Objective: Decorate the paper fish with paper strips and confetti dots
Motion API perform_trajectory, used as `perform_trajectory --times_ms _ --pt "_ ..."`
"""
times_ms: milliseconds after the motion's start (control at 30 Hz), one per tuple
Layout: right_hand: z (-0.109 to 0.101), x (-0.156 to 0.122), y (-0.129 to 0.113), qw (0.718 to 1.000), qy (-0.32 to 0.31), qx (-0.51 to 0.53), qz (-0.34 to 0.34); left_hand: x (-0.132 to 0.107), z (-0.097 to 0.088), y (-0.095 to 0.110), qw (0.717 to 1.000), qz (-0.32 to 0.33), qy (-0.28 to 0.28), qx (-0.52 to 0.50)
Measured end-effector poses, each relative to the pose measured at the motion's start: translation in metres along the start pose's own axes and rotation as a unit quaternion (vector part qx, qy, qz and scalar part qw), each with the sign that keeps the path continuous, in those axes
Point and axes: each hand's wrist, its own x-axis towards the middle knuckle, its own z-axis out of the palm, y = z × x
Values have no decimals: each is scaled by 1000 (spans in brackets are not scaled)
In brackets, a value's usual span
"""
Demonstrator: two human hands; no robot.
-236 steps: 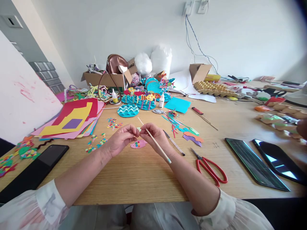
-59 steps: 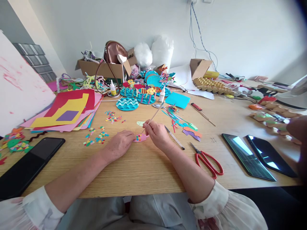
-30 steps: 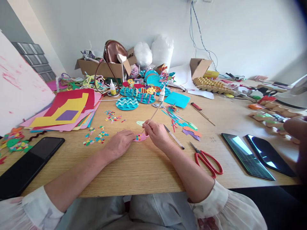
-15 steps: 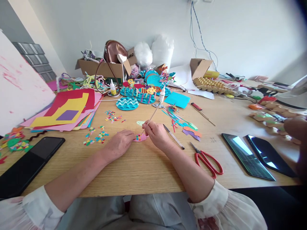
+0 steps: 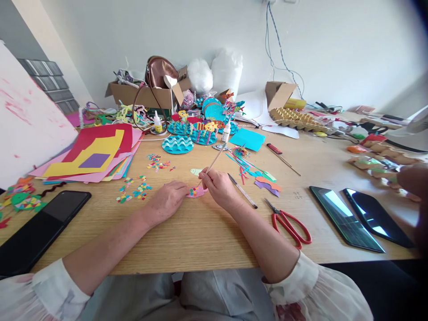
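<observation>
A pink paper fish (image 5: 196, 192) with small coloured dots lies flat on the wooden table (image 5: 200, 232). My left hand (image 5: 166, 200) rests on the table with its fingertips pressing the fish's left end. My right hand (image 5: 219, 187) pinches a thin wooden stick (image 5: 214, 162), held like a pen, with its lower tip down on the fish. A pale green paper fish (image 5: 195, 171) lies just beyond.
Red scissors (image 5: 290, 225) and a pen (image 5: 242, 191) lie to my right, with two dark tablets (image 5: 344, 217) further right. A black phone (image 5: 40, 229) sits at left, coloured paper sheets (image 5: 93, 158) and confetti bits (image 5: 137, 191) beyond. Another person's hand (image 5: 413, 178) shows at the right edge.
Since the oldest frame both hands have come down from holding a small piece in the air to the pink fish on the table. Over the last second they barely move.
</observation>
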Motion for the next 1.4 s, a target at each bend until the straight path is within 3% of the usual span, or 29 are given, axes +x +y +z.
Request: perform_trajectory --times_ms 367,667,833,933,1067,1200,1300,1400 --pt "-4 -2 -2 1000 16 2 7 1 0 -1 1000 -1 -6 4" --pt "-1 -1 0 1000 -5 6 7 0 -2 1 1000 -4 -5 5" --pt "-6 -3 -3 999 41 10 11 0 -2 2 1000 -7 -4 -15" --pt "-10 -4 -5 997 78 14 15 2 -6 4 996 -44 4 -77" --pt "-10 -5 -2 993 109 29 22 5 -26 -6 956 -171 92 -221" --pt "-10 -6 0 992 113 39 25 2 -64 -28 914 -244 173 -273" --pt "-11 -7 -2 994 108 26 25 -8 -92 -44 914 -267 153 -264" --pt "-13 -7 -5 994 109 17 16 -22 -104 -57 936 -284 48 -203"
